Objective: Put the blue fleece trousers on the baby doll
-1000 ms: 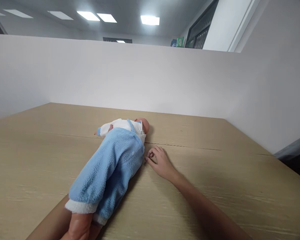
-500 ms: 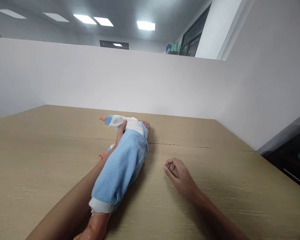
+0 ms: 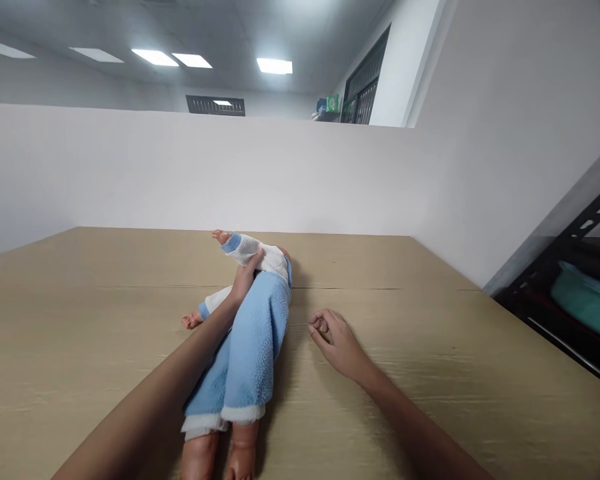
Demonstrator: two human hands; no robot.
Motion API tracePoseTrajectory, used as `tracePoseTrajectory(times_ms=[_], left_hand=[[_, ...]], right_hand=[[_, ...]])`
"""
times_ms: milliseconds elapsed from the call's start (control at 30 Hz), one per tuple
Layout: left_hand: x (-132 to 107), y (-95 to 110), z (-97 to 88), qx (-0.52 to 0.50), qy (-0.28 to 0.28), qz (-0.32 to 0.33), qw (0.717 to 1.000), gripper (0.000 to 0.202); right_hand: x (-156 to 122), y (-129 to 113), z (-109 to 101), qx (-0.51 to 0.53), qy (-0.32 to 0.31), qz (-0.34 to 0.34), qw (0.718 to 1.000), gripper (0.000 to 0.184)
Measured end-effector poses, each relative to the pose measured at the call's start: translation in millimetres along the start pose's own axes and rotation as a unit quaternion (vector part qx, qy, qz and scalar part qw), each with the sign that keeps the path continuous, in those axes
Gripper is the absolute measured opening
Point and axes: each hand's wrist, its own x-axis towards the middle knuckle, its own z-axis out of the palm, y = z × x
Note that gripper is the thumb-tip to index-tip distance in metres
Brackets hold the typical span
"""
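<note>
A baby doll (image 3: pixel 257 333) in a blue and white fleece outfit lies on its side on the wooden table (image 3: pixel 430 400). Its bare feet point toward me and its head is mostly hidden behind the clothed body. My left hand (image 3: pixel 247 273) grips the doll at the chest, under the raised arm, with the thumb showing on the white cloth. The doll's other arm sticks out to the left beneath my forearm. To the right of the doll, apart from it, my right hand (image 3: pixel 333 337) rests at the table with its fingers curled in; nothing shows in them.
A white partition wall (image 3: pixel 230 173) rises behind the table's far edge. At the right stands a black metal shelf (image 3: pixel 545 300) holding a green basin (image 3: pixel 585 300). A thin seam crosses the tabletop.
The doll has rolled in my left hand, so both legs and the lower arm now show. My right hand keeps its curled shape. The view has shifted to the right.
</note>
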Motion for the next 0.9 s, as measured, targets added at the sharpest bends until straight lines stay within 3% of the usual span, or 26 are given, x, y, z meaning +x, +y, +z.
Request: tracePoseTrajectory(times_ms=[100, 233, 333, 433, 500, 567, 667, 767, 833, 900], left_hand=[[-4, -1, 10.4, 0.064, -0.028, 0.024, 0.997, 0.063], [-12, -5, 31.2, 0.166, -0.067, 0.052, 0.982, 0.054], [-17, -8, 48.7, 0.246, -0.124, 0.080, 0.958, 0.041], [-26, -6, 60.5, 0.342, -0.200, 0.115, 0.911, 0.045], [-34, 0, 59.8, 0.407, -0.250, 0.148, 0.866, 0.051], [-40, 6, 47.9, 0.459, -0.257, 0.184, 0.831, 0.046], [-42, 14, 6.4, 0.544, -0.138, 0.169, 0.810, 0.042], [-38, 18, -52.1, 0.627, 0.016, -0.008, 0.779, 0.059], [-38, 19, -86.1, 0.624, 0.031, -0.085, 0.776, 0.072], [-43, 18, -105.4, 0.605, 0.023, -0.132, 0.785, 0.085]], right_hand=[[2, 1, 2, 0.041, 0.011, 0.020, 0.999, 0.011], [9, 12, 1, 0.215, 0.027, 0.102, 0.971, 0.036], [17, 24, -9, 0.401, 0.003, 0.188, 0.897, 0.059], [24, 35, -30, 0.564, -0.029, 0.263, 0.783, 0.069], [25, 42, -45, 0.626, -0.050, 0.290, 0.722, 0.072], [24, 46, -58, 0.652, -0.057, 0.305, 0.692, 0.071], [24, 46, -68, 0.641, -0.049, 0.316, 0.698, 0.060], [25, 36, -64, 0.580, -0.026, 0.306, 0.755, 0.050], [25, 24, -56, 0.524, -0.005, 0.290, 0.801, 0.049], [23, 10, -45, 0.472, 0.008, 0.285, 0.835, 0.056]])
